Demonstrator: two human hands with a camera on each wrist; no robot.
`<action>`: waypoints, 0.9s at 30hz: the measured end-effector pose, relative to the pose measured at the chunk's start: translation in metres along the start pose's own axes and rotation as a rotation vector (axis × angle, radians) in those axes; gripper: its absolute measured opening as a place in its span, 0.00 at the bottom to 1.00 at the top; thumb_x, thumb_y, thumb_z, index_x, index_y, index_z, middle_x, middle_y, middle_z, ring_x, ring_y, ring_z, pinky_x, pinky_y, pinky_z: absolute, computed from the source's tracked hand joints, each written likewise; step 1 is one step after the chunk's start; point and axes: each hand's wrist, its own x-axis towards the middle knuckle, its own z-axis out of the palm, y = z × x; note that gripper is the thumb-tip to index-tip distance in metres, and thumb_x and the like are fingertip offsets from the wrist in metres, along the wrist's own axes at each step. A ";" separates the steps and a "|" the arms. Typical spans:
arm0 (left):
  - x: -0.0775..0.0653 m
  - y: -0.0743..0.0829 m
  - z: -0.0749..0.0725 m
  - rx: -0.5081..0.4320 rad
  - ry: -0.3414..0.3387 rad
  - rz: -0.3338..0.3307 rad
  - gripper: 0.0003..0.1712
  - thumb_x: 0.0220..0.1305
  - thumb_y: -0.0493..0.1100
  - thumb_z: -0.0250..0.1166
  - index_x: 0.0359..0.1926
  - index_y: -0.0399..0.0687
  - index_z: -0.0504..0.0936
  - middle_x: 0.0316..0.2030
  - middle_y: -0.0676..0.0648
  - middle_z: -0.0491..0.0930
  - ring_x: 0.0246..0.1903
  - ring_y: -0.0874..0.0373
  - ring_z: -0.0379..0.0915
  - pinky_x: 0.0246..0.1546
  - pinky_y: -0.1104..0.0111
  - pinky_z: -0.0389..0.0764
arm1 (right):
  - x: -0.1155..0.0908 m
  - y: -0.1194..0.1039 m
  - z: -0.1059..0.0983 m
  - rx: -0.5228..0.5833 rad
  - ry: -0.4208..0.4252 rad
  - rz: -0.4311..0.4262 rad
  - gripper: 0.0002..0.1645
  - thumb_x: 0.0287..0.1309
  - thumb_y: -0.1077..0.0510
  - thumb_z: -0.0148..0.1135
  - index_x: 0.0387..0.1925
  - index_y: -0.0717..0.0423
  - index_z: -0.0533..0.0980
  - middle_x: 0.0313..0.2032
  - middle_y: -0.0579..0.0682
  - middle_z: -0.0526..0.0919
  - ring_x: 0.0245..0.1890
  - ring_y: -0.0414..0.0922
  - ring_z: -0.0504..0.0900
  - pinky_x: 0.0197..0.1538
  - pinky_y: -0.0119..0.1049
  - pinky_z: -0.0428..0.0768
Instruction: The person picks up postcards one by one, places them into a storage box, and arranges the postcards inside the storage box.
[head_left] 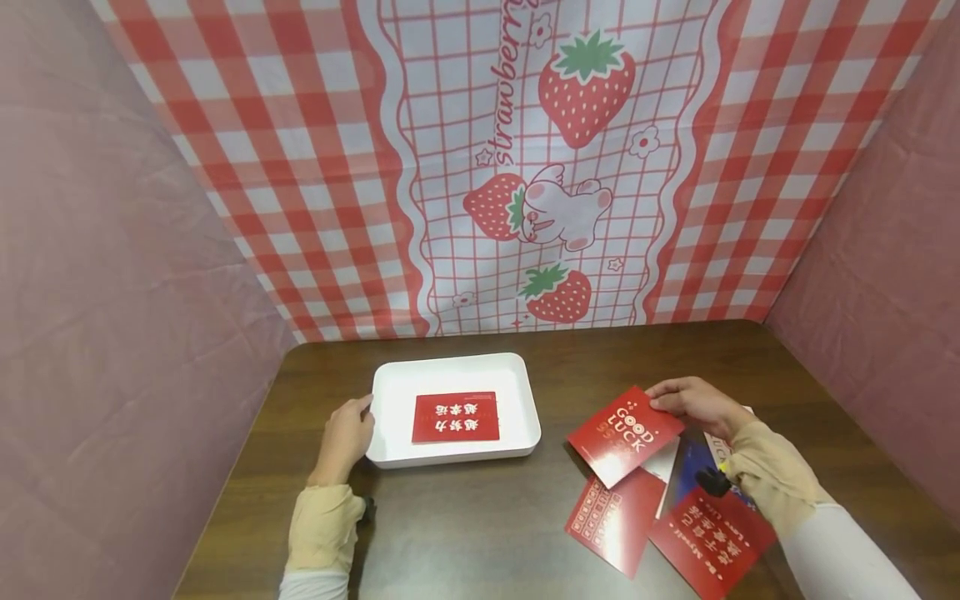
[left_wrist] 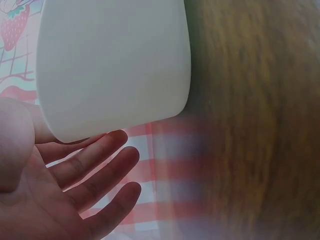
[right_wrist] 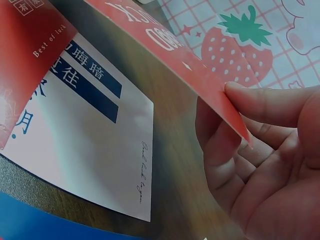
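Card (head_left: pixel 626 435) in red, lettered GOOD LUCK, hung at a slant from the right hand (head_left: pixel 697 406), its corner pinched between thumb and fingers. It was raised over a spread of overlapping cards on the right side of the table (head_left: pixel 450 542). Among those lay a red grid card (head_left: pixel 618 523), a red "Be Myself" card (head_left: pixel 712 542), a blue card (head_left: pixel 688 475) and, plainest from the right wrist, a white card (right_wrist: pixel 110 155) with thin script along one edge; the grid card partly covered the white one.

The left hand (head_left: pixel 347 437) grasped the white tray (head_left: pixel 517 408) by its left end, thumb over the rim, the outer fingers loosely extended below. The tray sat on the table, well apart from the spread, and another red card (head_left: pixel 456 417) lay flat inside, its characters upside down to the wearer. Checked strawberry cloth (head_left: pixel 450 167) hung behind the table.
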 end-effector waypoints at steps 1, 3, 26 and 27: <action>0.000 0.000 0.000 0.000 -0.001 0.000 0.25 0.65 0.35 0.50 0.62 0.33 0.74 0.59 0.31 0.75 0.60 0.34 0.70 0.61 0.44 0.71 | 0.000 0.000 0.000 0.007 -0.002 -0.003 0.25 0.66 0.61 0.54 0.56 0.78 0.67 0.34 0.44 0.85 0.34 0.38 0.85 0.38 0.34 0.84; -0.001 0.000 0.000 0.001 0.001 0.001 0.25 0.65 0.35 0.50 0.62 0.33 0.74 0.59 0.31 0.75 0.60 0.34 0.71 0.60 0.44 0.71 | 0.000 0.000 0.000 0.024 0.002 -0.002 0.24 0.66 0.61 0.54 0.56 0.78 0.67 0.34 0.44 0.85 0.34 0.38 0.85 0.38 0.34 0.84; -0.004 0.000 0.001 -0.005 -0.027 -0.030 0.25 0.66 0.35 0.49 0.63 0.33 0.72 0.62 0.31 0.73 0.62 0.34 0.68 0.62 0.43 0.69 | -0.004 -0.010 0.007 0.228 0.028 -0.037 0.09 0.68 0.61 0.53 0.48 0.56 0.71 0.34 0.44 0.86 0.35 0.40 0.87 0.39 0.35 0.86; -0.004 0.000 0.001 -0.005 -0.028 -0.031 0.26 0.66 0.35 0.49 0.63 0.33 0.72 0.62 0.31 0.72 0.62 0.33 0.68 0.62 0.43 0.69 | -0.004 -0.011 0.008 0.237 0.026 -0.043 0.09 0.68 0.62 0.53 0.48 0.56 0.71 0.34 0.44 0.86 0.35 0.39 0.87 0.39 0.35 0.86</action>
